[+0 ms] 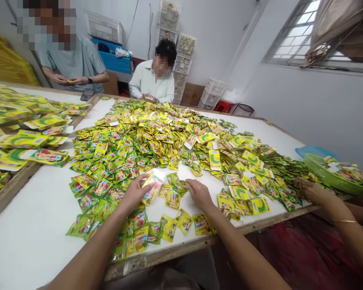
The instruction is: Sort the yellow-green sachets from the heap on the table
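Fingers of the left hand (134,192) are holding a small printed carton (151,191) at the centre of the frame, gripping it along its left side, with a white flap (161,174) showing at its top. Fingers of the right hand (200,194) are lying close together at the edge of a green sachet (177,183), just right of the carton; whether they are pinching it firmly, I cannot tell.

The carton is looking light and thin-walled, probably creasing under a hard squeeze, so its side edges are seeming the better hold, leaving the flap free. The sachet is seeming lighter and slick, its film likely sliding between fingertips; a flat corner would probably be giving the surest pinch.

Yellow sachets (172,199) are lying loose between the hands, and a heap of sachets (121,151) mixed with cartons is covering the middle of the white desk (33,229), its wooden rim (181,249) running along the lower edge. At right, a co-worker's hand (313,192) is touching the heap's edge near a green basket (316,169). Two people are handling small items at upper left and upper centre; beyond, white crates (186,45) are standing stacked against the wall.
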`<state>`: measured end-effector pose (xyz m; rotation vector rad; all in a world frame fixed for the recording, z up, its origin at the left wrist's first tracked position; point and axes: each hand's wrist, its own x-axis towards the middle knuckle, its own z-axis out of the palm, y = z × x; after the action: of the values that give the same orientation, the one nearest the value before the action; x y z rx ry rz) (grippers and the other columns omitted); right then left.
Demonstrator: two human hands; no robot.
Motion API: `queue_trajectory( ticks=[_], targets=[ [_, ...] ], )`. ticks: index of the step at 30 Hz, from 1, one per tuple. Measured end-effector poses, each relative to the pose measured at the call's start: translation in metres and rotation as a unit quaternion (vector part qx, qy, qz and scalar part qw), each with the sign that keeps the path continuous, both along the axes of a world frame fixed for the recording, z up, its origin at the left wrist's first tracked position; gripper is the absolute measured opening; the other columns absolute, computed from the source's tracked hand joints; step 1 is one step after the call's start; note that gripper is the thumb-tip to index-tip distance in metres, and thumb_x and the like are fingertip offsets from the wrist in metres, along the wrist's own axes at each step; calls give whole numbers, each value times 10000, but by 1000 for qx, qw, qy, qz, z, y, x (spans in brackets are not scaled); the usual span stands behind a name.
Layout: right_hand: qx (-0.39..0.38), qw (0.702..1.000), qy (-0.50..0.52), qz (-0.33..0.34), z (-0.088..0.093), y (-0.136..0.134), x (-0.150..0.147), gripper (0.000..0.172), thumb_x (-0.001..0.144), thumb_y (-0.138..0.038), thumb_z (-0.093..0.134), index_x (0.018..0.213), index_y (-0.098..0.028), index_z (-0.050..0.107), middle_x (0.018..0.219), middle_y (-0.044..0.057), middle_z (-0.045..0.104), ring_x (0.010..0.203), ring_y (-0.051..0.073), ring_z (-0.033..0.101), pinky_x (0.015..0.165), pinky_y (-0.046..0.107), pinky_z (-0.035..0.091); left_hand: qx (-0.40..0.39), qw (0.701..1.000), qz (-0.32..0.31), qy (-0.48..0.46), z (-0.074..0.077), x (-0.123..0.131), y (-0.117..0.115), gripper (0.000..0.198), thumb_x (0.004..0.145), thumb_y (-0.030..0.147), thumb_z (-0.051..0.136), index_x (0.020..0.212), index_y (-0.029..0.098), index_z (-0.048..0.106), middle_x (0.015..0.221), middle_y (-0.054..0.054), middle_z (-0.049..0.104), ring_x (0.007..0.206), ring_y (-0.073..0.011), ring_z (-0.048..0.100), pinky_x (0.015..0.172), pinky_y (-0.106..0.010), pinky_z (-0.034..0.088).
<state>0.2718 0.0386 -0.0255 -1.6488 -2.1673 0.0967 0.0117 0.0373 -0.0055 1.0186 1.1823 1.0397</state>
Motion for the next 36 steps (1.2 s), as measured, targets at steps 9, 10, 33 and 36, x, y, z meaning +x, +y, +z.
queue_trajectory(
  ticks=[9, 10, 33, 36],
  targets=[
    [59, 988, -144, -22, 8, -18, 3, 236, 897, -113, 386, 908, -155, 619, 945, 98, 633, 848, 205, 537, 781, 301, 379, 39, 996, 16, 79, -5, -5, 0, 659, 569, 520, 725, 1072, 114, 596, 967, -126, 700, 810, -260, 653, 715, -340, 492],
    [54, 984, -166, -27, 8, -18, 5, 228, 881, -95, 398, 889, -149, 619, 948, 110, 631, 856, 216, 530, 788, 315, 370, 43, 995, 14, 91, -5, -5, -1, 644, 576, 519, 719, 1063, 115, 599, 970, -124, 698, 817, -260, 650, 720, -340, 489],
    [-176, 836, 519, -25, 30, -20, -57, 288, 634, -389, 711, 761, -181, 557, 667, -30, 565, 616, 120, 515, 608, 247, 422, 46, 980, -192, 33, 6, 5, -18, 419, 697, 494, 621, 896, 139, 719, 815, -55, 712, 708, -221, 612, 609, -276, 451],
    [-155, 881, 448, 3, 32, -19, -67, 196, 663, -337, 687, 734, -176, 598, 688, -22, 571, 656, 128, 504, 632, 250, 407, 46, 982, -182, 25, 2, 4, -17, 402, 692, 481, 642, 888, 136, 711, 754, -35, 692, 651, -174, 573, 591, -244, 417]
  ],
)
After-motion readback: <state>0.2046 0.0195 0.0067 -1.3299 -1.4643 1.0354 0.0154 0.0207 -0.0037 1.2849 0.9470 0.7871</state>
